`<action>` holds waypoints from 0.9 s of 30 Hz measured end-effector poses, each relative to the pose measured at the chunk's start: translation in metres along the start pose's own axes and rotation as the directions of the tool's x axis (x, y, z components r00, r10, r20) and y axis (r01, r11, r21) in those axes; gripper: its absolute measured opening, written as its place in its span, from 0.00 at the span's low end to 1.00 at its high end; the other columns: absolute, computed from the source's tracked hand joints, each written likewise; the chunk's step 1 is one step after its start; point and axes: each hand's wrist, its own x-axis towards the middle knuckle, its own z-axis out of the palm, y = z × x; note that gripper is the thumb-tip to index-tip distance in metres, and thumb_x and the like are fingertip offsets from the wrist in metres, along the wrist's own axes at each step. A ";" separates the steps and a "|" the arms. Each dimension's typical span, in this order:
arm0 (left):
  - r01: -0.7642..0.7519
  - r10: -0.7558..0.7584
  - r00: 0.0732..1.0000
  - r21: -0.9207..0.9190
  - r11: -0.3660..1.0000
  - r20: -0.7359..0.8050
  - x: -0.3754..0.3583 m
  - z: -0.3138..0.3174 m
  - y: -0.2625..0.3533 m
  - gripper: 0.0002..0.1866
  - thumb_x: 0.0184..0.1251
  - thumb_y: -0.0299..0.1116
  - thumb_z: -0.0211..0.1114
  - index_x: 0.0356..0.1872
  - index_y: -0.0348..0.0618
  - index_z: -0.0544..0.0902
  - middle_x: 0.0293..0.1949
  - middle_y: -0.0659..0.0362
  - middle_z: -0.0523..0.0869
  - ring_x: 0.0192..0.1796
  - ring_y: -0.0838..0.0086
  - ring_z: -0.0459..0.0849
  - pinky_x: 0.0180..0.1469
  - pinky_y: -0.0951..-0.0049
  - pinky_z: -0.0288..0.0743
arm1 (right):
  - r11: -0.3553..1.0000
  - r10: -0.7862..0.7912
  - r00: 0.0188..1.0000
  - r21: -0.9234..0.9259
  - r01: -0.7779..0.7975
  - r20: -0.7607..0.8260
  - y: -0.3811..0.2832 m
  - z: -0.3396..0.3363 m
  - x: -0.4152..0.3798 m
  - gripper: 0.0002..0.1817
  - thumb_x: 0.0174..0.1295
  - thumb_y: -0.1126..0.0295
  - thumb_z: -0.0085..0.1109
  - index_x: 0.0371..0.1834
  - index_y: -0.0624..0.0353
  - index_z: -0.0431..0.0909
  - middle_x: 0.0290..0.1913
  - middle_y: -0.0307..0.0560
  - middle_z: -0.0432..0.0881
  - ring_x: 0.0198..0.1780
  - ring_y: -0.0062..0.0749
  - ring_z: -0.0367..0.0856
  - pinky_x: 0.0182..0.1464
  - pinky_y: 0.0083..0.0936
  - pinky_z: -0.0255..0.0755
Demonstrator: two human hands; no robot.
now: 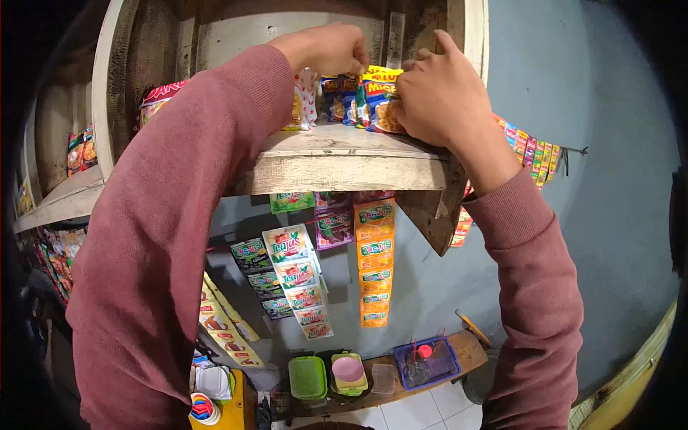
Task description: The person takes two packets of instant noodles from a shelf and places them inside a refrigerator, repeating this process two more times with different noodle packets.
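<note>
On the wooden shelf (351, 147) stands a row of small blue and yellow snack packets (349, 99). My right hand (444, 93) is at the right end of this row. Its thumb and curled fingers close on the right edge of the front snack packet (380, 100), while the index finger points up. Just above the tops of the packets is my left hand (337, 49), its fingers bent down and pressed together; what lies between them, if anything, is hidden. Below my left wrist stands a white packet with red dots (309, 97).
Strips of drink sachets, orange (376, 261) and white (297, 276), hang below the shelf. Red snack packets (163, 97) sit farther left. A low bench carries a green container (308, 378) and a blue tray (428, 363). The cabinet's side post (475, 43) stands beside my right hand.
</note>
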 end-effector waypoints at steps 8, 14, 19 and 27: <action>0.014 -0.012 0.994 0.018 1.000 -0.109 -0.004 0.003 0.002 0.11 0.60 0.34 0.69 0.42 0.43 0.88 0.39 0.53 0.89 0.42 0.64 0.88 0.47 0.65 0.80 | 1.000 -0.010 0.988 0.015 0.008 0.157 0.001 -0.012 0.000 0.17 0.62 0.54 0.50 0.37 0.48 0.88 0.39 0.40 0.88 0.48 0.31 0.84 0.72 0.41 0.49; 0.229 -0.215 0.971 -0.134 0.964 0.109 -0.011 -0.002 0.010 0.14 0.58 0.39 0.72 0.41 0.43 0.88 0.38 0.53 0.90 0.40 0.66 0.88 0.43 0.64 0.80 | 0.998 -0.034 0.987 0.061 0.025 0.157 0.002 -0.007 0.002 0.22 0.61 0.49 0.50 0.34 0.52 0.88 0.38 0.44 0.88 0.49 0.36 0.85 0.76 0.46 0.47; 0.168 -0.171 0.978 -0.035 0.985 -0.118 -0.016 -0.005 0.012 0.11 0.58 0.38 0.72 0.37 0.42 0.90 0.34 0.52 0.90 0.36 0.67 0.88 0.43 0.67 0.79 | 0.999 -0.031 0.977 0.050 0.021 0.213 0.001 -0.011 0.005 0.21 0.62 0.51 0.48 0.37 0.52 0.88 0.38 0.45 0.88 0.48 0.37 0.85 0.76 0.46 0.47; 0.296 -0.299 0.905 -0.056 0.953 -0.303 -0.031 -0.031 0.040 0.11 0.54 0.37 0.72 0.35 0.41 0.90 0.33 0.47 0.89 0.38 0.60 0.89 0.45 0.63 0.81 | 0.964 0.047 0.991 0.266 -0.013 -0.122 -0.002 0.000 0.000 0.14 0.63 0.60 0.51 0.43 0.57 0.78 0.34 0.48 0.86 0.44 0.42 0.85 0.66 0.45 0.63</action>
